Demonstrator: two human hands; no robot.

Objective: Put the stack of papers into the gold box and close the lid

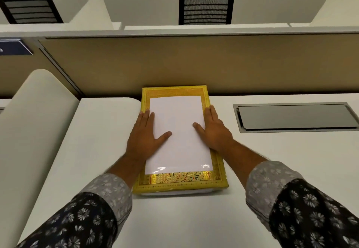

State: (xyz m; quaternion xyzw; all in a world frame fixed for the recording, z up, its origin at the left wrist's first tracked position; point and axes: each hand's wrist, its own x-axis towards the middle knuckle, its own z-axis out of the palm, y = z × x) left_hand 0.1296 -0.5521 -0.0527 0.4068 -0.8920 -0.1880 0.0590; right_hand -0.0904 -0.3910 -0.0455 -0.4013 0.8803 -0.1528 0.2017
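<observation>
A flat gold box (180,184) with an ornate patterned border lies at the centre of the frame, its lid down, and a white stack of papers (178,137) rests on top of it. The box sits on a white surface (272,170), its far end against a tan partition (194,63). A grey hatch (295,117) is set into the surface at the right, and black mesh chairs (206,3) show along the top. The left hand (144,139) and right hand (214,131) lie flat on the paper's side edges, each grip spread, fingers pointing away, thumbs angled inward; floral sleeves (310,209) reach in from the bottom corners.
</observation>
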